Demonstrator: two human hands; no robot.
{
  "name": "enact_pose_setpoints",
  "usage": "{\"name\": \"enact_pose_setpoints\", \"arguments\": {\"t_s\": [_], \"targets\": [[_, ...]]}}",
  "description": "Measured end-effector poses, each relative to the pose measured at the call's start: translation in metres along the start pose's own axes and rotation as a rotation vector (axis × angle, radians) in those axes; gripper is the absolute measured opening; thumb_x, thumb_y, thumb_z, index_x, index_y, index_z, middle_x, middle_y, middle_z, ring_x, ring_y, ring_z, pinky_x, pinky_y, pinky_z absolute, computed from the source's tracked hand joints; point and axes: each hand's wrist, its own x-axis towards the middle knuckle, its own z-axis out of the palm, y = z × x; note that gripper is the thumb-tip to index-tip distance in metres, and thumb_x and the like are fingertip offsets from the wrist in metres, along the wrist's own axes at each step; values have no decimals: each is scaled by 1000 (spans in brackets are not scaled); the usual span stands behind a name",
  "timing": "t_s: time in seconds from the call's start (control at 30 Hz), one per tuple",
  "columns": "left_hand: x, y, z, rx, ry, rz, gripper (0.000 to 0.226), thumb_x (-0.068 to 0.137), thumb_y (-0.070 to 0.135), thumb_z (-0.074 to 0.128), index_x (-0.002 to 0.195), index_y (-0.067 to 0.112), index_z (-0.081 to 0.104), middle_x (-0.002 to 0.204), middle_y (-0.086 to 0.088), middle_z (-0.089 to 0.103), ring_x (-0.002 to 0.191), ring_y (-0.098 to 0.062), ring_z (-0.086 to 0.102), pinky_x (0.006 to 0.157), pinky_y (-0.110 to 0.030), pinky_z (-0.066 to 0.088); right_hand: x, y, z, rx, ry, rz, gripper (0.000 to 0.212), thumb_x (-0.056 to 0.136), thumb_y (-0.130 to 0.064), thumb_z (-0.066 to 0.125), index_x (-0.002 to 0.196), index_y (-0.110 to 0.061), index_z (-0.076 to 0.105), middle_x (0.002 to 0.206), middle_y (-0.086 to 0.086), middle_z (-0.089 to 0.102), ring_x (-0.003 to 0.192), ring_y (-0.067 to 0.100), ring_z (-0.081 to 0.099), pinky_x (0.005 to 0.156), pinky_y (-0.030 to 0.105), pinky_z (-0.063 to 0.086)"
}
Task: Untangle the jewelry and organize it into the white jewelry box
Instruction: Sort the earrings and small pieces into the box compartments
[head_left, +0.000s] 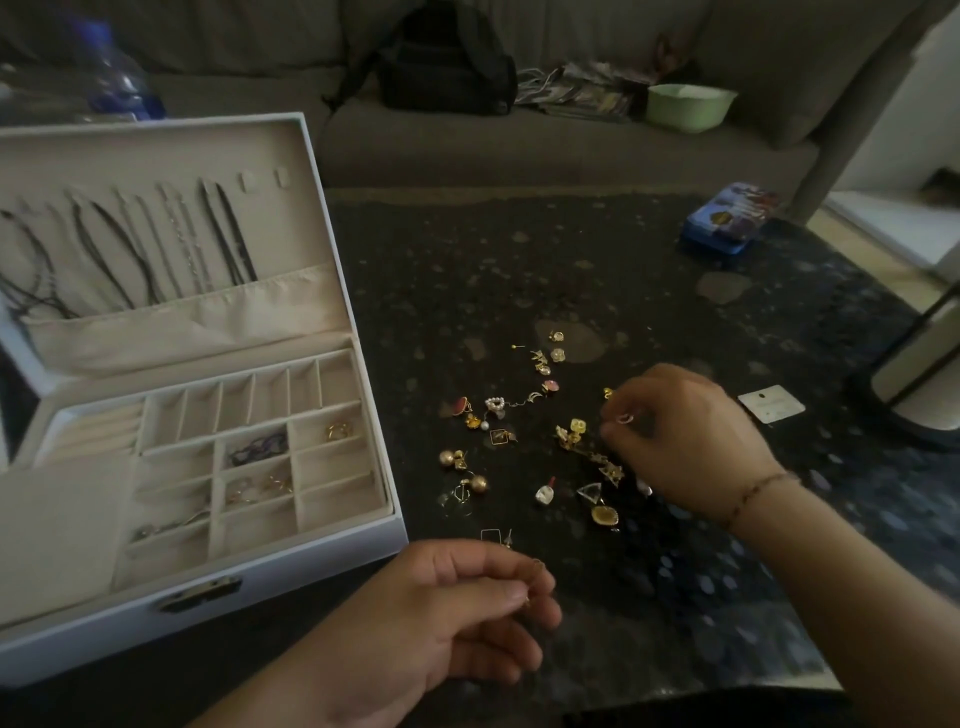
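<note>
The white jewelry box (291, 564) stands open at the left, with several necklaces (156, 249) hanging in its lid. A few compartments hold small pieces, among them gold rings (340, 430). Loose earrings and charms (519, 441) lie scattered on the dark speckled table. My right hand (685, 441) hovers over the right side of the pile and pinches a small pinkish ring (625, 418) between its fingertips. My left hand (452, 618) is near the box's front corner, fingers curled, pinching a small gold piece (535, 569).
A blue tin (727, 221) lies at the table's far right and a white card (771, 404) beside my right hand. Behind are a grey sofa with a black backpack (447, 62), a green bowl (688, 106) and a plastic bottle (114, 73). A black stand (906, 395) rises at the right.
</note>
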Motion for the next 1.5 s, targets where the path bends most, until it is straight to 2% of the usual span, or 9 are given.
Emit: {"name": "enact_pose_setpoints", "arguments": {"t_s": [0.3,0.5,0.67,0.8,1.03,1.13,1.23,1.37,1.5], "targets": [[-4,6,1,-272,-44,-11,56,74,48,65,114,10,73,126,-19,66,105,-29,68,86,-37,55,2,-15,11,-196,-139,-33,17,94,-42,54,103,-35,67,115,-10,51,110,12,41,88,29,48],[-6,8,1,-379,-53,0,67,69,51,71,119,5,70,130,-19,64,114,-31,65,92,-38,54,-16,-25,-22,369,20,-118,10,81,-30,72,73,-33,68,77,-9,66,70,3,58,64,16,42],[-10,12,3,-482,-54,5,71,78,54,61,124,-1,65,132,-22,62,123,-34,60,96,-39,52,-36,-53,-38,704,-149,-283,19,68,-46,68,78,-31,73,75,-4,72,68,18,66,63,28,53],[-13,13,1,-518,-105,21,66,91,51,56,128,-3,62,134,-26,59,120,-35,61,95,-39,53,-39,-64,-33,603,-208,-354,3,77,-31,71,75,-30,73,72,-14,71,65,1,64,60,9,46],[-19,13,4,-538,-118,108,48,92,32,58,125,-2,65,122,-23,66,106,-29,69,87,-34,58,-36,-67,-32,562,-166,-281,10,72,-43,68,80,-39,72,77,-17,71,68,1,66,65,13,51],[-23,15,5,-338,-16,145,28,95,16,56,115,1,70,101,-15,71,82,-20,71,69,-25,58,-36,-70,-34,601,-133,-234,29,60,-53,59,87,-51,68,79,-18,71,71,3,67,60,21,54],[-40,30,-1,263,150,322,16,100,17,54,105,17,69,86,2,70,65,-7,62,60,-20,50,-35,-71,-31,544,-135,-240,33,57,-57,57,89,-59,63,78,-20,70,69,4,67,62,26,55],[-60,52,-32,1202,566,642,22,94,38,52,112,38,65,100,21,67,94,9,61,81,-10,48,-35,-72,-28,512,-145,-239,35,57,-62,55,91,-59,63,78,-21,70,66,5,67,65,30,57],[-58,62,-63,1362,778,540,20,94,35,54,110,37,67,98,20,66,92,3,59,81,-20,51,-35,-72,-27,474,-122,-272,27,64,-56,59,91,-55,64,76,-22,69,63,5,65,58,25,53]]}}
